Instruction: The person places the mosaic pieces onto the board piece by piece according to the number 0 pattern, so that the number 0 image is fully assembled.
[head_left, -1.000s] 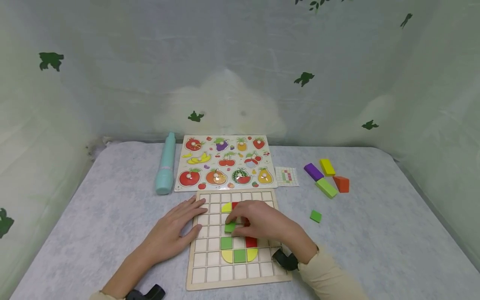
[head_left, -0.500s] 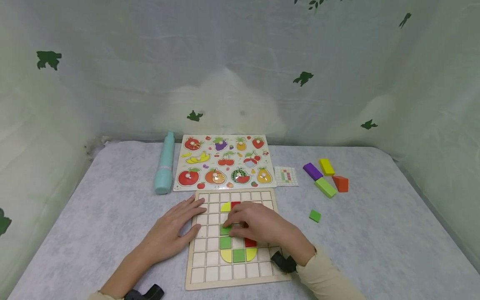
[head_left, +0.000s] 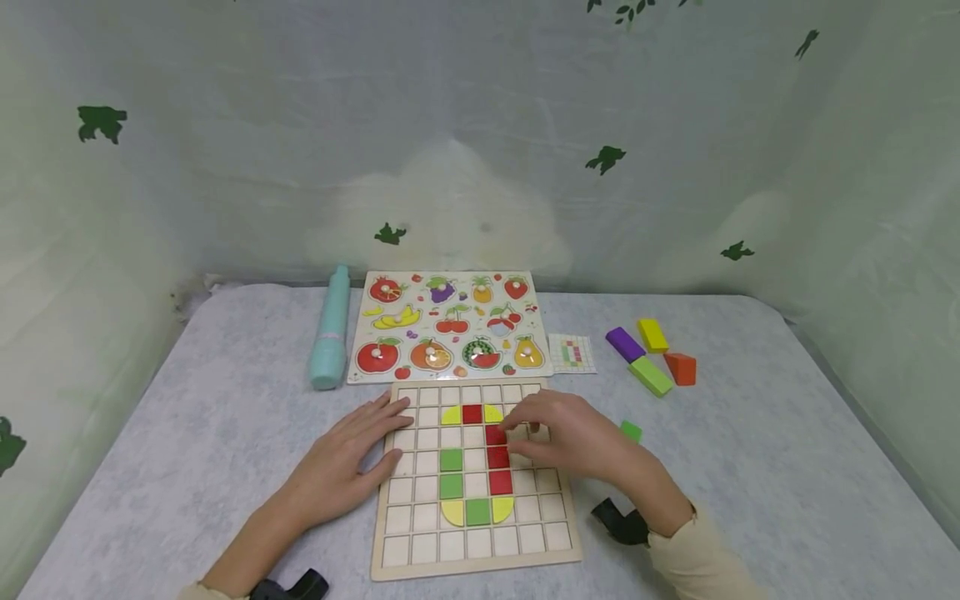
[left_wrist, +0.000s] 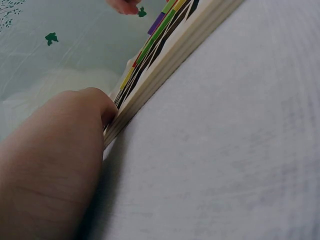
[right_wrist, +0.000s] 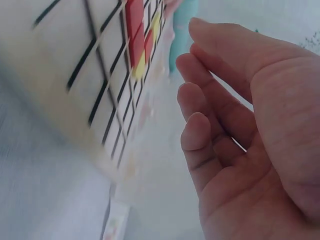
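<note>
Bare table cloth (head_left: 225,433) lies open at 9 o'clock of the grid board (head_left: 480,546), and again at 3 o'clock beyond the loose green tile (head_left: 631,431). At 12 o'clock the fruit puzzle (head_left: 448,325), teal cylinder (head_left: 331,329) and pattern card (head_left: 573,352) block passage. Coloured blocks (head_left: 651,354) obstruct 2 o'clock. Left hand (head_left: 352,462) covers the board's 9 o'clock edge; right hand (head_left: 577,437) hangs over its 3 o'clock side.

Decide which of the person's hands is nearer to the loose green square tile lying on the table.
Right. The right hand hovers over the grid board's right edge, just beside the green tile; the left hand rests on the board's far left side.
</note>
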